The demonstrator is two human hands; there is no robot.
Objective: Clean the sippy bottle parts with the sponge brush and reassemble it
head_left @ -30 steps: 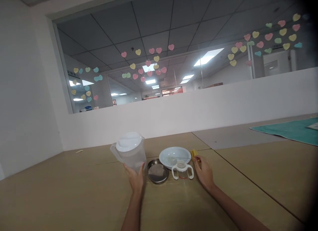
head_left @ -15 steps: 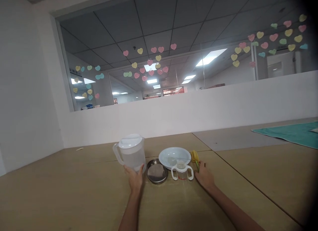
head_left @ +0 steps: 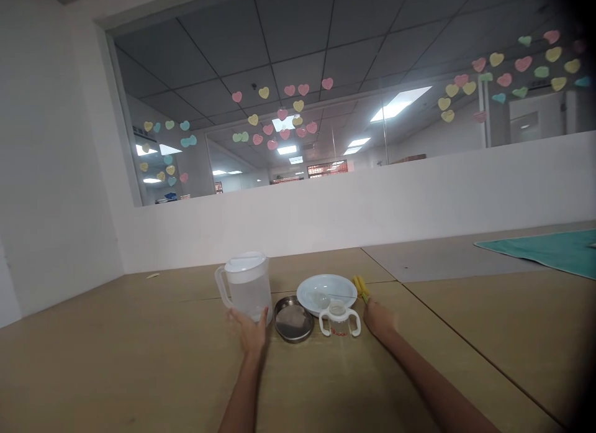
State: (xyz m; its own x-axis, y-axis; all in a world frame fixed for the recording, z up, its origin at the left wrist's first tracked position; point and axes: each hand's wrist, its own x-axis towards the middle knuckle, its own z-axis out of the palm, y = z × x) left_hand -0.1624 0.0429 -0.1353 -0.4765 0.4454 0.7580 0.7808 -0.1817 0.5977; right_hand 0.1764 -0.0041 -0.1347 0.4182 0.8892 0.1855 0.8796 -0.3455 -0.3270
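My left hand (head_left: 252, 333) is spread against the lower front of a clear plastic pitcher (head_left: 249, 290) with a white lid, thumb on the right and blurred fingers on the left. My right hand (head_left: 380, 320) is closed around the green handle of a yellow-headed tool (head_left: 360, 286), whose kind I cannot make out. Between the hands stand a round metal tin (head_left: 293, 321), a white bowl (head_left: 347, 287) with something clear in it, and a clear cup (head_left: 339, 326) with two white handles. The cup is in front of the bowl, nearest my right hand.
The wooden table (head_left: 162, 346) has seams running across it. A teal cloth (head_left: 549, 250) lies at the far right, and a small pale scrap (head_left: 153, 276) at the far left. Behind is a white wall (head_left: 326, 218) below a window with heart-shaped notes.
My right hand and the yellow-headed tool have shifted slightly left and up, closer to the bowl. My left hand stays at the pitcher, its fingers moving a little. The camera view has turned slightly.
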